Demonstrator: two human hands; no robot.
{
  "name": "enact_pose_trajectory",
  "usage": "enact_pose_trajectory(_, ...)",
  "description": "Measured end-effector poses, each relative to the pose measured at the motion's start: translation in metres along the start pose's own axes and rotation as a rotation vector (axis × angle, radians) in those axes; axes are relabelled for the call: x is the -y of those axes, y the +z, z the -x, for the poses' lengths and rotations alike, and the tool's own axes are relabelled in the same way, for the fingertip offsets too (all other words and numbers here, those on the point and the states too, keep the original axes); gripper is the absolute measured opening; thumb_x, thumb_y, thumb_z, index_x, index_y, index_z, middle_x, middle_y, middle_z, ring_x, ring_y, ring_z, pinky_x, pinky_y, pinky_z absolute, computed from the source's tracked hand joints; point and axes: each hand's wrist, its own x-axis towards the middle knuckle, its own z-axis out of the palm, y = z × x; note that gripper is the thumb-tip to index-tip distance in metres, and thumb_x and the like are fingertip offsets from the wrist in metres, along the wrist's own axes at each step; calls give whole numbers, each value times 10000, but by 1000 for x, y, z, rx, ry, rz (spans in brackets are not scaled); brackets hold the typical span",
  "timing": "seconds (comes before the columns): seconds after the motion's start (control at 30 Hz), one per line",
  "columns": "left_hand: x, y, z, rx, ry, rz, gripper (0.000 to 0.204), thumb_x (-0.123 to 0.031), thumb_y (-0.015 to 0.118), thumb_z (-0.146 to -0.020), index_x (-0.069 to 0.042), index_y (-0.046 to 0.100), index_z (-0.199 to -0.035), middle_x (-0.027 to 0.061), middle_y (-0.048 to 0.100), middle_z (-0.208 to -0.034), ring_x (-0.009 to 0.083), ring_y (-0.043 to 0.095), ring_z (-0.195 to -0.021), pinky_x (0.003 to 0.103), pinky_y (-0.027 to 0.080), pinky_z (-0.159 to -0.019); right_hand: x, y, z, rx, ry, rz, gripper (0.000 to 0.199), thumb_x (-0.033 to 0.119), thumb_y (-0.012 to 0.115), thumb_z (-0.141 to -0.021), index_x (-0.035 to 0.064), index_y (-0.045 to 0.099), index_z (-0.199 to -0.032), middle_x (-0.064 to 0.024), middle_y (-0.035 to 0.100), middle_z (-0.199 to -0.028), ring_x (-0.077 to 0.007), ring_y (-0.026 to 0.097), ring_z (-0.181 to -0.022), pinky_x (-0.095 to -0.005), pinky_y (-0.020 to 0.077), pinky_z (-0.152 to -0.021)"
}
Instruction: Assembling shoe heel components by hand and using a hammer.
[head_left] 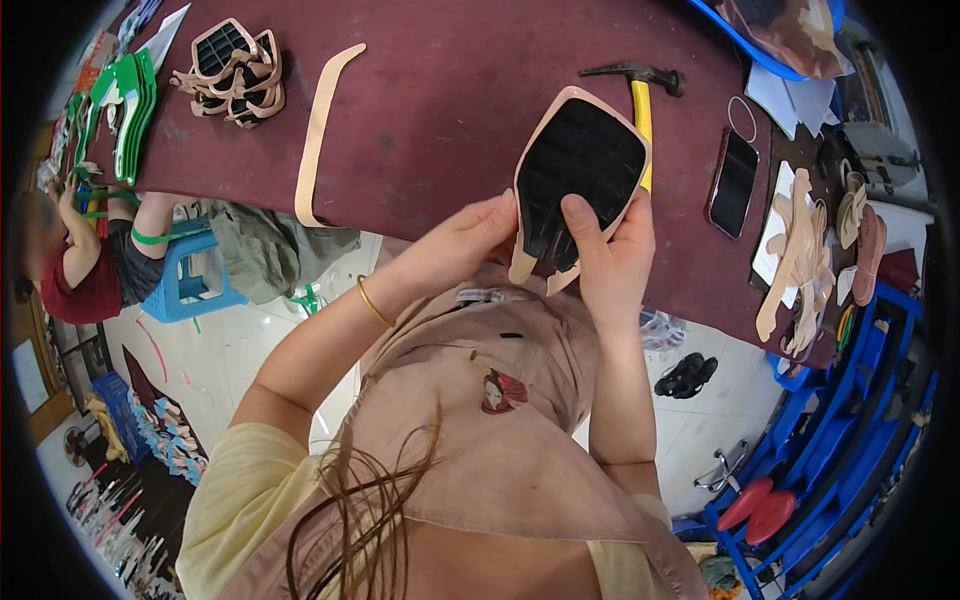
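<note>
Both my hands hold a black, spade-shaped shoe sole piece (pixel 585 150) with a beige-pink wrapped rim, above the table's near edge. Its broad end points away from me, and two loose beige ends hang at the narrow end. My left hand (pixel 480 232) grips the left side of that narrow end, fingers mostly hidden behind. My right hand (pixel 613 250) lays its thumb on the black face, with the fingers behind the right edge. Partly covered by the piece, a hammer (pixel 642 110) with a yellow handle lies on the table. A long beige strip (pixel 318 140) lies farther left.
The dark red table (pixel 430 120) carries a pile of similar pieces (pixel 235 75), green templates (pixel 125 115), a phone (pixel 733 180) and beige strips (pixel 797 260). A blue rack (pixel 830 440) stands right. Another person (pixel 85 265) is at left, near a blue stool (pixel 195 270).
</note>
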Motion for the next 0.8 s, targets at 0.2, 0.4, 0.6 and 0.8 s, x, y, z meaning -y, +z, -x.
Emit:
enact_pose_trajectory(0.2, 13, 21, -9, -363, 217, -482, 366, -317, 366, -1011, -4, 547, -961, 3, 580, -783, 104, 539, -686, 287, 450, -613, -7, 13, 9, -87, -363, 525, 303, 190, 666, -863, -14, 477, -985, -147, 619, -715, -220, 660, -624, -313, 491, -535)
enact_pose_trajectory(0.4, 3, 17, -9, -248, 61, -420, 389, -317, 385, -1006, -14, 508, -795, -4, 490, -614, 57, 441, -532, 239, 369, -484, -8, 3, -4, -94, -222, 355, 319, 220, 684, -855, -8, 490, -965, -119, 636, -749, -158, 642, -656, -277, 496, -585)
enact_pose_trajectory(0.6, -2, 21, 2, -62, -15, -45, 340, -321, 386, -1006, -70, 461, -789, -45, 388, -637, 59, 333, -550, 218, 304, -499, -8, 2, -14, -22, -229, 292, 312, 206, 692, -851, -6, 485, -950, -86, 638, -768, -102, 609, -671, -239, 489, -601)
enact_pose_trajectory(0.8, -9, 30, 14, 56, 15, -77, 310, -332, 407, -999, -79, 474, -833, -41, 358, -632, 77, 345, -564, 229, 316, -532, -18, 2, -21, 66, 25, -266, 279, 171, 694, -850, 18, 491, -966, -57, 625, -897, -75, 595, -741, -206, 493, -654)
